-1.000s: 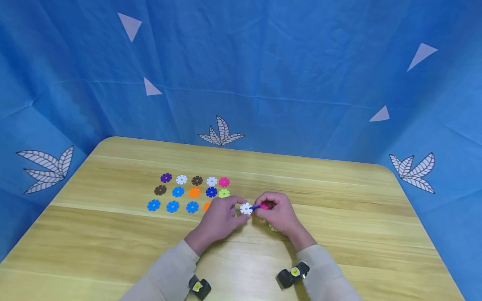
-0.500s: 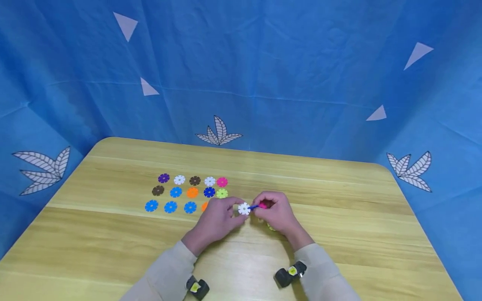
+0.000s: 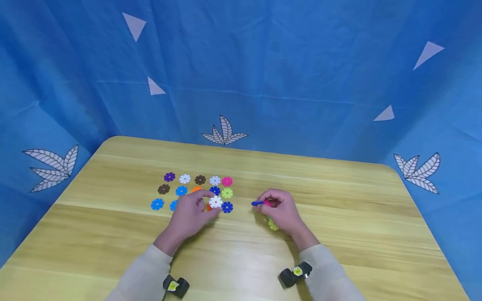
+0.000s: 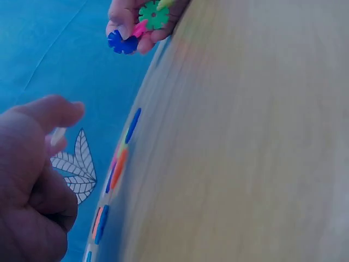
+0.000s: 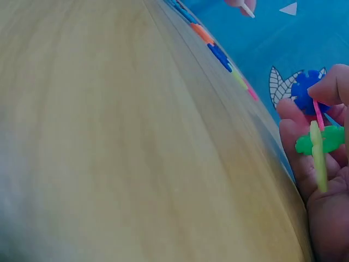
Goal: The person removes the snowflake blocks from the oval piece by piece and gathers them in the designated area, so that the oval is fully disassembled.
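Note:
Between thumb and forefinger, my left hand pinches a white notched snowflake disc, raised over the rows of discs. Its edge shows faintly in the left wrist view. To the right, my right hand holds a chain of interlocked snowflake discs. In the right wrist view the chain runs from a blue disc through a pink disc and a green disc to a yellow-green disc. Thumb and fingers grip it near the blue and pink pieces. A gap separates the white disc from the chain.
Loose snowflake discs lie in three rows left of centre, among them a purple disc, a pink disc and a dark blue disc. My left hand covers part of the front rows. Behind the wooden table hangs a blue curtain.
My left hand has moved left with the white disc, away from the blue end of the chain where it was held before. The right hand stays nearly in place, still holding the chain.

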`<state>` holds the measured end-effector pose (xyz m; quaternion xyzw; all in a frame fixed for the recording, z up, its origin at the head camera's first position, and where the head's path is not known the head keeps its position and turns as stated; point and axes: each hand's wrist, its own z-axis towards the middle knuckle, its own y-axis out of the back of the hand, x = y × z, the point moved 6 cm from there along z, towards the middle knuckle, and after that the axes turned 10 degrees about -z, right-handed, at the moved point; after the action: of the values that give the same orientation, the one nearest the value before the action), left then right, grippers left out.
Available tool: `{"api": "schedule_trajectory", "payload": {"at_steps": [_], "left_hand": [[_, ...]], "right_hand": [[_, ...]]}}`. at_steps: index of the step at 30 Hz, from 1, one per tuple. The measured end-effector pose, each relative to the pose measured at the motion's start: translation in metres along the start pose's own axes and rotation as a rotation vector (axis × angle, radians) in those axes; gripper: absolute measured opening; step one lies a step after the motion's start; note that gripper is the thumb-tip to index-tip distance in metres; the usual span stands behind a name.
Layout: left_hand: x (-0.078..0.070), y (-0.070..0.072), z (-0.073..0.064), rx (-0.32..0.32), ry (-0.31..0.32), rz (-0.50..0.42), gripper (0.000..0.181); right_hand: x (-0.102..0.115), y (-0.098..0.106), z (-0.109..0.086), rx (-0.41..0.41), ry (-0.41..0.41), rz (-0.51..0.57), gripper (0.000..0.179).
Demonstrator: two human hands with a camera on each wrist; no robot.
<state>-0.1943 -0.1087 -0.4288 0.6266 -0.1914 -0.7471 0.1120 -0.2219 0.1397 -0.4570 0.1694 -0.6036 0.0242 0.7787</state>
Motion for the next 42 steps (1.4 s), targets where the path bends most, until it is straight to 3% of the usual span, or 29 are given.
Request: {"api": "schedule_trajectory", "payload": {"at_steps": [10, 20, 27, 42], "left_hand": [[0.01, 0.029, -0.01, -0.084, 0.053, -0.012, 0.038], [0.029, 0.064, -0.032, -0.19, 0.068, -0.011, 0.038], [0.036, 0.081, -0.044, -0.243, 0.11, 0.055, 0.038], [0.055, 0.108, -0.063, -0.228, 0.299, 0.161, 0.049]], "right_hand": [[-0.003, 0.0, 0.0, 0.018, -0.032, 0.024, 0.006], [-0.003, 0.001, 0.001, 0.02, -0.057, 0.016, 0.005], [-0.003, 0.002, 0.001, 0.014, -0.081, 0.003, 0.004], [-0.003, 0.002, 0.001, 0.008, -0.092, -0.007, 0.004]]}}
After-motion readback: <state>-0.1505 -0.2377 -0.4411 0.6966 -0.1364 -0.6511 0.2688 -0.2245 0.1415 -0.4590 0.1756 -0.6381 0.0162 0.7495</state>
